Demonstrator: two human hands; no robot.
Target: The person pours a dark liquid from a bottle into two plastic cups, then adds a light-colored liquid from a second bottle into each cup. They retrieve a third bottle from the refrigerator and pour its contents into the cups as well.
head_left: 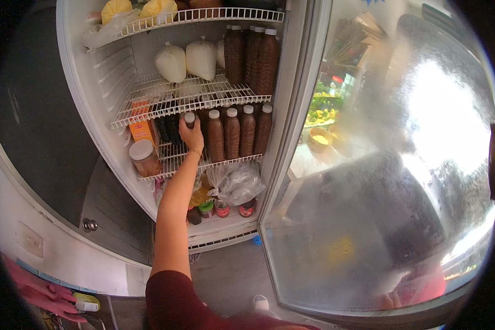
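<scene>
My left hand (191, 136) reaches into an upright fridge and is closed around the upper part of a brown-filled bottle with a pale cap (190, 117). That bottle is at the middle-lower wire shelf (176, 159), and most of its body is hidden by my hand. Just to its right stands a row of capped plastic bottles of brown liquid (232, 135). Left of my hand are dark bottles or packs (170, 129), an orange box (142, 124) and a white-lidded jar (144, 157). My right hand does not show.
The glass door (357, 220) is swung wide to the right, fogged and reflecting. The shelf above (192, 104) carries tied white bags (201, 58) and more brown bottles (253, 55). Below are a clear plastic bag (236, 184) and small jars (221, 209). A grey door (115, 203) is at left.
</scene>
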